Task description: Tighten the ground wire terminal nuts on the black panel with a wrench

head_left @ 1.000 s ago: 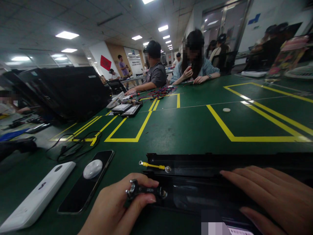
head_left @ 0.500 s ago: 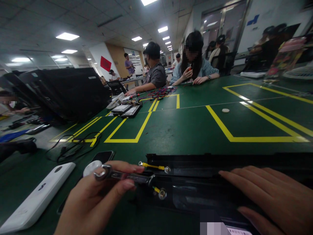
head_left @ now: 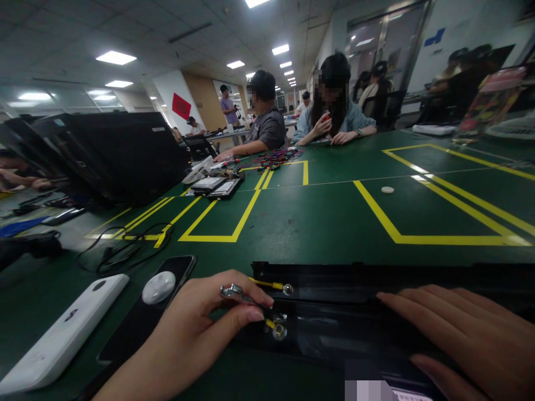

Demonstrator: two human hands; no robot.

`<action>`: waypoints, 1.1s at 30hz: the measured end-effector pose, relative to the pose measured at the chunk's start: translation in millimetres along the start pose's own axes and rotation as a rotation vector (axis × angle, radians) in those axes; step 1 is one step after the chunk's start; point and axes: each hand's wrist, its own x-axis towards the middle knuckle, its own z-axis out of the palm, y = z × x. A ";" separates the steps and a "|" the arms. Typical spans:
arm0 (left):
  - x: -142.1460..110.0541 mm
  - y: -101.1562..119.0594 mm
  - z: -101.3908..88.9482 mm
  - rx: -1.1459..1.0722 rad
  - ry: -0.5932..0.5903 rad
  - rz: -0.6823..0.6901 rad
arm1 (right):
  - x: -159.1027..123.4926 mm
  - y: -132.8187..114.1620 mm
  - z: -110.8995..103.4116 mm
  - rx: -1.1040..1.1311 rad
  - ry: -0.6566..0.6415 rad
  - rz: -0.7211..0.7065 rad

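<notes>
My left hand (head_left: 196, 334) pinches a small metal wrench (head_left: 240, 295) between thumb and fingers, its far end angled down toward a ring terminal on a yellow wire (head_left: 276, 329) at the left end of a long black panel (head_left: 368, 289). A second yellow-sleeved ring terminal (head_left: 273, 286) lies just above it on the panel. My right hand (head_left: 463, 334) rests flat on the panel's right part, fingers stretched out and together.
A black phone (head_left: 137, 323) with a white round puck (head_left: 158, 287) and a white box (head_left: 62, 334) lie at the left. Black cables (head_left: 125, 250) coil beyond them. Yellow tape lines (head_left: 234, 223) mark the green table. Two people sit at the far side with coloured wires (head_left: 278, 157).
My left hand lifted the wrench off the lower terminal, swung it out to the left, then brought it back toward that terminal. The right hand has stayed flat on the panel.
</notes>
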 end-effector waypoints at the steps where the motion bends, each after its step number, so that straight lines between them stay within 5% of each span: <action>1: -2.7 -2.7 0.0 0.008 -0.007 -0.004 | -1.1 0.4 1.1 -0.007 0.006 -0.004; 33: -3.6 -7.8 -2.2 0.049 -0.110 0.067 | 1.4 1.0 4.5 -0.090 0.046 -0.061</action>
